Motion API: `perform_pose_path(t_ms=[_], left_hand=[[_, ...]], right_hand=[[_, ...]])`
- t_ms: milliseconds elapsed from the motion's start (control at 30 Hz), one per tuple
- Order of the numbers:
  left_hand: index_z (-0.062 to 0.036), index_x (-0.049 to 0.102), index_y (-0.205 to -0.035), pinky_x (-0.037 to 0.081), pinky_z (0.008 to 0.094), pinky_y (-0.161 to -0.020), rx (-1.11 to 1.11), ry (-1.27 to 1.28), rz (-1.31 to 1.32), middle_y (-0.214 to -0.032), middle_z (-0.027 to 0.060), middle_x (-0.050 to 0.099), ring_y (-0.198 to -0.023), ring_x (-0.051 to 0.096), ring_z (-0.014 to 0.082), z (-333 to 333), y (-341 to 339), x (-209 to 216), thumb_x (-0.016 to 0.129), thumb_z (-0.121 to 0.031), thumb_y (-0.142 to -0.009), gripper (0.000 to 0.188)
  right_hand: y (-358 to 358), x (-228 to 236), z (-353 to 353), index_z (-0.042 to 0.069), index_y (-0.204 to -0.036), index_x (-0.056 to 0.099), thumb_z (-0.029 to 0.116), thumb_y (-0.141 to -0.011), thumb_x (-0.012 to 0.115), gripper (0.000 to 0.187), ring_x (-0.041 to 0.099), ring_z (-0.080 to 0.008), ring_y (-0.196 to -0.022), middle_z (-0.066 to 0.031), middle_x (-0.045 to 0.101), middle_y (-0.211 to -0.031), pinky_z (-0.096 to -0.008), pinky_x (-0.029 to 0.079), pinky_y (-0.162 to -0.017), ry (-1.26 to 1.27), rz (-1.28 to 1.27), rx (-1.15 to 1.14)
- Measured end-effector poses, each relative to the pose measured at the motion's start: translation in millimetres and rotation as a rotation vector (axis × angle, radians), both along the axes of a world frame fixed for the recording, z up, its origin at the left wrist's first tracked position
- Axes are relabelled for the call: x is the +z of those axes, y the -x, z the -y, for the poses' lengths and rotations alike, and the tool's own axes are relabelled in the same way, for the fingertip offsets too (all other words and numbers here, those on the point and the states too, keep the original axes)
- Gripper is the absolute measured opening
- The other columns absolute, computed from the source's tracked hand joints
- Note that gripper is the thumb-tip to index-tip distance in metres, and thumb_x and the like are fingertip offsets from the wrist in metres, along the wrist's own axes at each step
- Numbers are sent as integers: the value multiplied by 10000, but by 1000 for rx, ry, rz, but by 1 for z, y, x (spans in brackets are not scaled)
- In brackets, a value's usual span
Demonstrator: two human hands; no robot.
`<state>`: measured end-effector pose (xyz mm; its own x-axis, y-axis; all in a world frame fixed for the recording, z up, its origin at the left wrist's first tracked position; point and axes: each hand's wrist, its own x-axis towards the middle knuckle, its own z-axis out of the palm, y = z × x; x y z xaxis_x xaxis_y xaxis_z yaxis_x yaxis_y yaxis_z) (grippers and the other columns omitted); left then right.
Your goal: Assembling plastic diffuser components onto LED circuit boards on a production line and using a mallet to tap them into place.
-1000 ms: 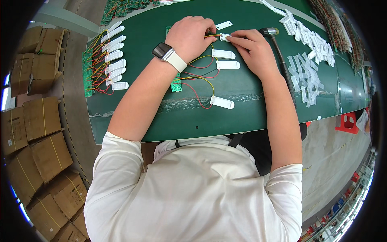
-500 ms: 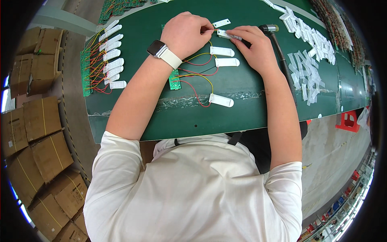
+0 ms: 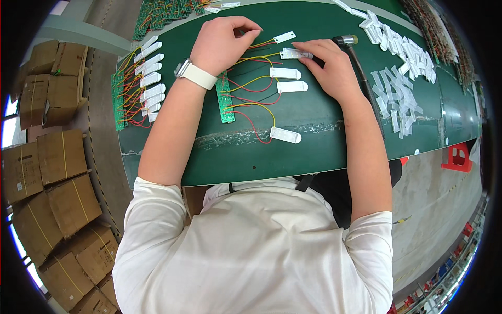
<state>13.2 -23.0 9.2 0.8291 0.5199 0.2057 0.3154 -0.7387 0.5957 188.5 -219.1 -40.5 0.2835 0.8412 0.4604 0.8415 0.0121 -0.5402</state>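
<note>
My left hand (image 3: pixel 222 44) hovers above the top end of a green circuit board (image 3: pixel 226 104). Its thumb and forefinger are pinched together; whether anything is between them is too small to make out. My right hand (image 3: pixel 327 62) is closed on a small white plastic strip (image 3: pixel 291 53), holding it by the right end against the table. Yellow and red wires run from the board to this strip, to a flat white strip with holes (image 3: pixel 285 37) above it, and to white round-ended strips (image 3: pixel 292 87) below. One more wired white strip (image 3: pixel 286 135) lies nearer me.
A hammer (image 3: pixel 361 68) lies beside my right forearm. Beyond it are piles of white plastic pieces (image 3: pixel 408 55) and clear strips (image 3: pixel 395 97). At left sits another wired board (image 3: pixel 118 102); stacked boards (image 3: pixel 162 18) are at the back. Cardboard boxes (image 3: pixel 63 162) stand on the floor.
My left hand has moved left and slightly up, away from the white strip and its wires. My right hand stays on the strip. The view has shifted slightly.
</note>
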Motion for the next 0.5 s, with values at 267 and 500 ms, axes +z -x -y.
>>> perform_pose_path(t_ms=[267,500], left_hand=[[-120,804,-1012,585,407,-783,57,-202,-330,-878,92,771,-832,735,293,13,-26,-2,788,-298,-864,232],[-79,799,-943,572,423,-821,40,-213,-321,-906,140,762,-873,722,322,11,-27,-16,741,-255,-905,189]], right_hand=[[-13,2,8,112,-1287,702,77,-901,718,389,637,-290,-1065,-87,720,-1100,-393,530,-941,-44,181,-178],[-15,-1,6,112,-1334,670,79,-911,708,426,637,-291,-1055,-86,718,-1098,-388,524,-949,14,184,-195]])
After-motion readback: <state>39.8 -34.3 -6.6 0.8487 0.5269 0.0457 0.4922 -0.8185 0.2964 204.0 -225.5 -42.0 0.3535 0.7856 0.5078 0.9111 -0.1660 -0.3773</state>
